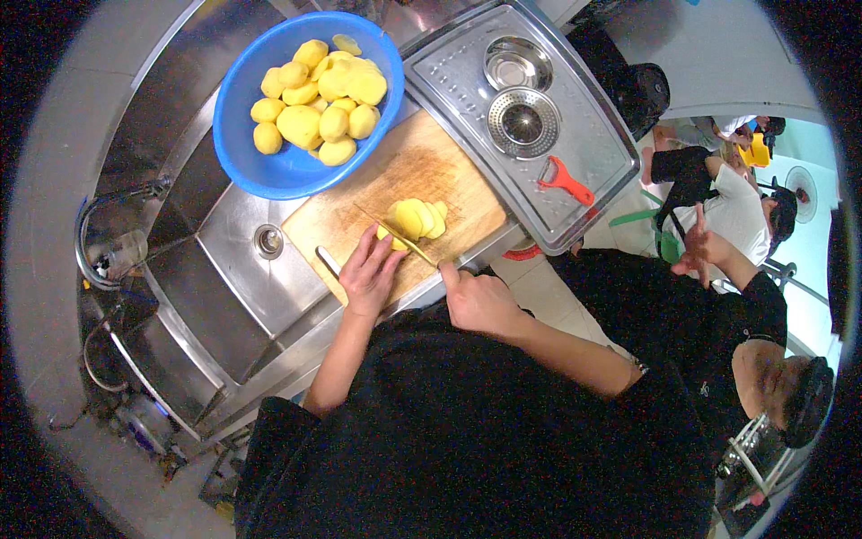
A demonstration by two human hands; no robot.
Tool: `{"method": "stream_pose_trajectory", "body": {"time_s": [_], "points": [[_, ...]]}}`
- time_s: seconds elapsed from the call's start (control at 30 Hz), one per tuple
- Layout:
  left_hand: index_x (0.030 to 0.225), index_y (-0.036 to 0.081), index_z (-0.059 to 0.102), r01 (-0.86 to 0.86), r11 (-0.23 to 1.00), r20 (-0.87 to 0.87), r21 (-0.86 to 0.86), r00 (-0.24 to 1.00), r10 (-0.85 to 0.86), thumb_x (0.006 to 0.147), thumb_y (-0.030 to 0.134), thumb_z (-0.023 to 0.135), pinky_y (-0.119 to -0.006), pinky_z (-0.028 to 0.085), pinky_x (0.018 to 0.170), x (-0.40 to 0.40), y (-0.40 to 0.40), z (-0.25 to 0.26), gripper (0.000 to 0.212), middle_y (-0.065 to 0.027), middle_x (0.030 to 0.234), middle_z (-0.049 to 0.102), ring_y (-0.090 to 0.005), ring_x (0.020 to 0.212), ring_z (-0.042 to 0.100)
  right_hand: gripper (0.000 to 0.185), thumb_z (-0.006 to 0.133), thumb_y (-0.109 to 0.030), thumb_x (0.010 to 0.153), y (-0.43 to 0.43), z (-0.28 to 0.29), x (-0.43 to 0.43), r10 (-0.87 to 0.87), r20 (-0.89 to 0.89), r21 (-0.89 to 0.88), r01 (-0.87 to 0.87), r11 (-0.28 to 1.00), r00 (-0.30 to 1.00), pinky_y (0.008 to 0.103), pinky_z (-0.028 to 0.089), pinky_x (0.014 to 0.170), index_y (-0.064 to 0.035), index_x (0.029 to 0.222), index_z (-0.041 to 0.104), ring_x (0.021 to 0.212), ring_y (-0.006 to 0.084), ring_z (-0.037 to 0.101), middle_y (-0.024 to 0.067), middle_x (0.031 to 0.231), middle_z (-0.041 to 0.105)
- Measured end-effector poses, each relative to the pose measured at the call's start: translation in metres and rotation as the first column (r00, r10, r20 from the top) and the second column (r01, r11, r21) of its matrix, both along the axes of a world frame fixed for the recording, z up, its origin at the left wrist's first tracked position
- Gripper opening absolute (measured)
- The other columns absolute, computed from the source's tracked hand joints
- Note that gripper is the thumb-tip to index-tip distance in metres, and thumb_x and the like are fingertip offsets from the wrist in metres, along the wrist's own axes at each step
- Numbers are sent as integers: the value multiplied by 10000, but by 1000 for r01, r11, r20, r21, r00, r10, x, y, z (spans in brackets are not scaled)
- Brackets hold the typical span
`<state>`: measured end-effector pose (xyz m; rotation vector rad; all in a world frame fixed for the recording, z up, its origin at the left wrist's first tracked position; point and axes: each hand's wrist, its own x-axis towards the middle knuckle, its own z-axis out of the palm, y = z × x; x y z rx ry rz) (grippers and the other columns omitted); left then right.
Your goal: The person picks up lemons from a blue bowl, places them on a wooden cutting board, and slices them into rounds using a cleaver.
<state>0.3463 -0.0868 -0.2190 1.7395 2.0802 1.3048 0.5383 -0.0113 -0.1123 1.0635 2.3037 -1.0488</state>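
On a wooden cutting board (465, 195), my left hand (369, 276) presses its fingertips on a piece of peeled potato (392, 240). My right hand (479, 300) grips a kitchen knife (411, 247), whose handle is hidden in the fist; the blade lies between the held piece and a fanned stack of potato slices (419, 218). Beyond the board's far left part stands a blue plastic basin (232, 158) holding several peeled potatoes (300, 127) and some slices.
A metal tray (465, 101) to the right of the board holds a steel bowl (517, 62), a perforated steel strainer (523, 122) and a red peeler (567, 182). At left is a steel sink (236, 269). A person in black (619, 290) stands close on my right; other people are farther off.
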Motion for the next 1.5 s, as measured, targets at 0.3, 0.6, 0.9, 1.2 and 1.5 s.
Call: {"method": "stream_pose_trajectory", "body": {"time_s": [0.3, 0.6, 0.9, 1.2, 1.5], "points": [[1068, 16, 720, -38, 996, 94, -77, 995, 46, 685, 89, 897, -337, 571, 887, -2, -5, -2, 429, -193, 1230, 675, -293, 1042, 704, 298, 515, -128, 905, 0, -16, 11, -220, -125, 45, 227, 973, 968, 551, 561, 660, 37, 1153, 495, 744, 440, 694, 266, 777, 670], [1211, -4, 651, -56, 982, 338, -181, 934, 115, 726, 29, 861, -353, 559, 930, -6, -15, -6, 530, -192, 1248, 664, -270, 1093, 677, 272, 593, -180, 946, 13, -49, 40, -455, -485, -24, 509, 861, 747, 559, 477, 656, 15, 1129, 545, 735, 492, 615, 269, 750, 625], [1128, -12, 700, 63, 994, 25, -85, 998, -61, 726, 25, 857, -350, 572, 892, -10, -8, 6, 433, -204, 1239, 662, -298, 1066, 690, 230, 550, -118, 899, 5, -12, 29, -197, -257, 100, 229, 968, 946, 549, 550, 610, 13, 1084, 506, 657, 462, 665, 243, 694, 654], [1078, -6, 711, 71, 994, 7, -84, 997, -71, 724, 30, 856, -355, 583, 850, -4, -2, 11, 384, -206, 1208, 666, -313, 1008, 704, 272, 515, -118, 888, -8, 3, 16, -10, -127, 92, 22, 995, 992, 534, 572, 580, 21, 1121, 488, 669, 410, 705, 227, 720, 683], [1093, -5, 702, 19, 998, 24, -53, 1000, -18, 728, 21, 848, -347, 592, 816, -2, -4, 2, 394, -220, 1203, 672, -314, 955, 720, 374, 510, -118, 899, -13, -13, 5, 4, -132, 116, 11, 993, 991, 500, 572, 541, 55, 1230, 484, 644, 379, 706, 211, 717, 685]]}}
